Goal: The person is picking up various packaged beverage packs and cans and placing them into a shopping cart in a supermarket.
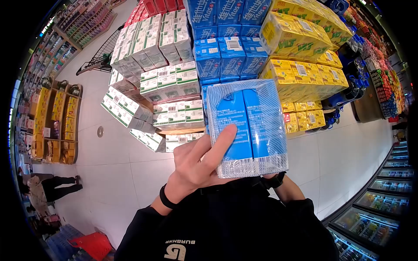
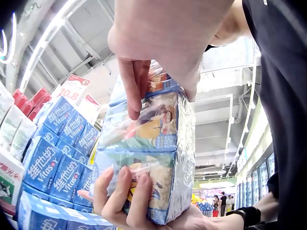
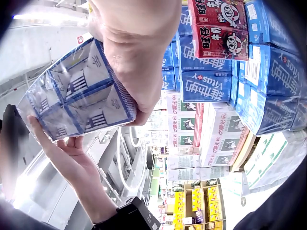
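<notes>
A shrink-wrapped multipack of blue drink cartons is held up in front of my chest with both hands. My left hand grips its near side, the index finger lying straight across the blue face. In the left wrist view, that left hand holds the multipack from above, while my right hand cups its lower end with curled fingers. The right wrist view shows the right hand clasping the multipack and the left hand under it. In the head view the pack hides the right hand.
A shop display rises straight ahead: blue carton packs, yellow packs, green-and-white packs. A shopping trolley stands behind at left. Chiller cabinets line the right side. Another person stands at far left by a shelf.
</notes>
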{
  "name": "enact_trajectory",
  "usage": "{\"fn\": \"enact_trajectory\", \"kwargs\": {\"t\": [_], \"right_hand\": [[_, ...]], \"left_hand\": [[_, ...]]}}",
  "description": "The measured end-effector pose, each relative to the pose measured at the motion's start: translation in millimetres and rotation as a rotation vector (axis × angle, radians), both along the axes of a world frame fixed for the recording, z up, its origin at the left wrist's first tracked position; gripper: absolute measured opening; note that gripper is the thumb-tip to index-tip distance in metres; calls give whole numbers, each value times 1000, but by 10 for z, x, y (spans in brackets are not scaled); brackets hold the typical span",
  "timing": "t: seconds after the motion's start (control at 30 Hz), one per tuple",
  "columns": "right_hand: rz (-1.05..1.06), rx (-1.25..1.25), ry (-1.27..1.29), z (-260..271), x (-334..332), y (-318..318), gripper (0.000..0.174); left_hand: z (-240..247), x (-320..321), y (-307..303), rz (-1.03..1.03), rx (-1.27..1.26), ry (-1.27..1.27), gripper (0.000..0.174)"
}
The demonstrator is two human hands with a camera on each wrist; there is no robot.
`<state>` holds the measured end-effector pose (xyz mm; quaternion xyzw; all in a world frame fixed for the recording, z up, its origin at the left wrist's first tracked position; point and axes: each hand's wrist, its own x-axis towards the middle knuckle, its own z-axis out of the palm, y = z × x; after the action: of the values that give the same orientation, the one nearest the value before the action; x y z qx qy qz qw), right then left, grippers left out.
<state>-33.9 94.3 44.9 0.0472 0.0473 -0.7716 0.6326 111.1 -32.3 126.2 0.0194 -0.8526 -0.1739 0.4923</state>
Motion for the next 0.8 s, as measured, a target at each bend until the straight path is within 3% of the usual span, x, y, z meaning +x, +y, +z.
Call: {"fn": "enact_trajectory", "kwargs": {"t": [0.13, 0.23, 0.3, 0.37, 0.4, 0.5, 0.57, 0.63, 0.77, 0.8], "right_hand": [[11, -83, -56, -23, 7, -38, 68], [-113, 304, 360, 62, 40, -62, 65], [-143, 380, 465, 56, 7, -83, 63], [-87, 135, 258, -105, -181, -46, 61], [-107, 217, 309, -19, -204, -25, 58], [-94, 328, 523, -24, -371, 28, 60], [-81, 471, 692, 101, -377, 31, 55], [-37, 679, 848, 283, -355, -2, 54], [-88, 667, 992, 454, -217, -37, 63], [3, 689, 1035, 416, -232, 4, 66]], "left_hand": [[-12, 72, -47, -12, 7, -115, 76], [-16, 4, -41, 46, -10, -40, 93], [-90, 60, -47, -52, 371, 34, 107], [-83, 131, -123, -194, 805, -10, 113], [-29, 218, -226, -284, 1051, -94, 112], [-189, 300, -449, -297, 1352, -231, 99], [-400, 269, -491, -214, 1273, -281, 92], [-494, 306, -452, -229, 1514, -206, 75], [-849, 461, -461, -219, 1802, -71, 53], [-891, 500, -481, -240, 1844, -62, 49]]}}
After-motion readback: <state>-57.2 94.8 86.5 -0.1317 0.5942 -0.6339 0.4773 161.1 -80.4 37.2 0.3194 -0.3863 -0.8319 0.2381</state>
